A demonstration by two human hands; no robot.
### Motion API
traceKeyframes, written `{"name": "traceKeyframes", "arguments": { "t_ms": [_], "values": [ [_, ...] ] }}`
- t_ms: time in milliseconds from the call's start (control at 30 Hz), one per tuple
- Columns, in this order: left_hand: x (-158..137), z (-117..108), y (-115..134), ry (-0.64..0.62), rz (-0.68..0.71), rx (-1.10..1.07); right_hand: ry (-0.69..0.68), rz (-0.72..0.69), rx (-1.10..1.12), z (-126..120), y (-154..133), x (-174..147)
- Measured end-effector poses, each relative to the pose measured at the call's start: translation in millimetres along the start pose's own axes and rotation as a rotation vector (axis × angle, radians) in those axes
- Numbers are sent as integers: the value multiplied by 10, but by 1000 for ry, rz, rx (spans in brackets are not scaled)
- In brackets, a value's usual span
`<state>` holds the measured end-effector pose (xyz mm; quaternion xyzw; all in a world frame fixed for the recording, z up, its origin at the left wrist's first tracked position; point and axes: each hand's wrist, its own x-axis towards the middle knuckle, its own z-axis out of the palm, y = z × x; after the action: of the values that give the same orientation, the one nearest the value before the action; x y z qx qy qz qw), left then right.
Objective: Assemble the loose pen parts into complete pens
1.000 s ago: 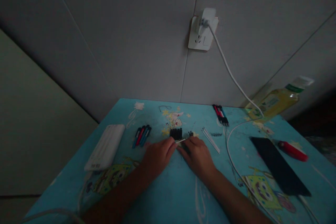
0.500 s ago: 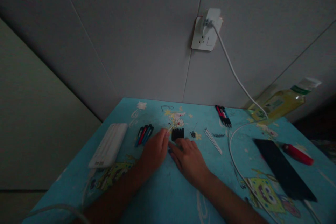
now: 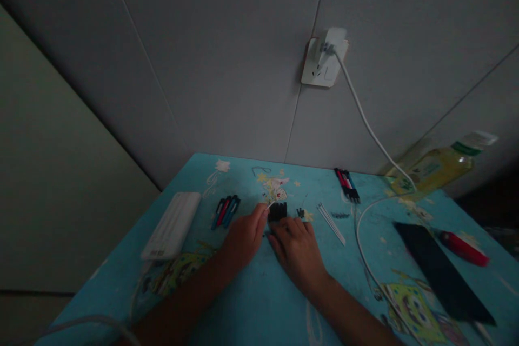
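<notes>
My left hand (image 3: 245,232) is closed in a pinch, thumb and forefinger together on a thin white stick (image 3: 271,205) whose free end points up and away, towards the black pieces (image 3: 278,211). Those lie side by side on the blue surface (image 3: 259,297), in front of my hands; I cannot tell whether the stick touches them or only passes near. My right hand (image 3: 298,243) is partly curled, palm down, with its fingertips at the near edge of the same pieces — whether it grips one or merely rests there, I cannot tell.

Just beyond my right fingers I see a cluster of small black bits (image 3: 300,212), then a few white rods (image 3: 331,224) lying slantwise, and next to them some dark springs (image 3: 340,215). To the left of my left hand, red and blue pen barrels (image 3: 226,212) lie in a row, with a white power bank (image 3: 172,225) farther left. A group of pens (image 3: 347,185) lies towards the back edge. On the right I have a flat dark slab (image 3: 444,270) beside a red object (image 3: 464,248) — too blurred to name — and a bottle (image 3: 436,167) of yellow liquid behind them.
</notes>
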<state>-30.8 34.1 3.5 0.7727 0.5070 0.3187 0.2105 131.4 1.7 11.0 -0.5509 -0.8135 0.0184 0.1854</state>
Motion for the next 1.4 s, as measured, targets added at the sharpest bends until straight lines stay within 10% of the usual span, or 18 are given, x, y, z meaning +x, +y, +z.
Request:
{"name": "traceKeyframes", "arguments": {
  "t_ms": [533,1033,1400],
  "values": [
    [-30,4,56,-96,121,54,-1,44,60,-15,72,-55],
    [-105,-7,173,-240,164,132,214,490,1073,-307,450,-143],
    [-113,-3,174,-250,189,157,162,445,1051,-263,410,-132]
  ]
}}
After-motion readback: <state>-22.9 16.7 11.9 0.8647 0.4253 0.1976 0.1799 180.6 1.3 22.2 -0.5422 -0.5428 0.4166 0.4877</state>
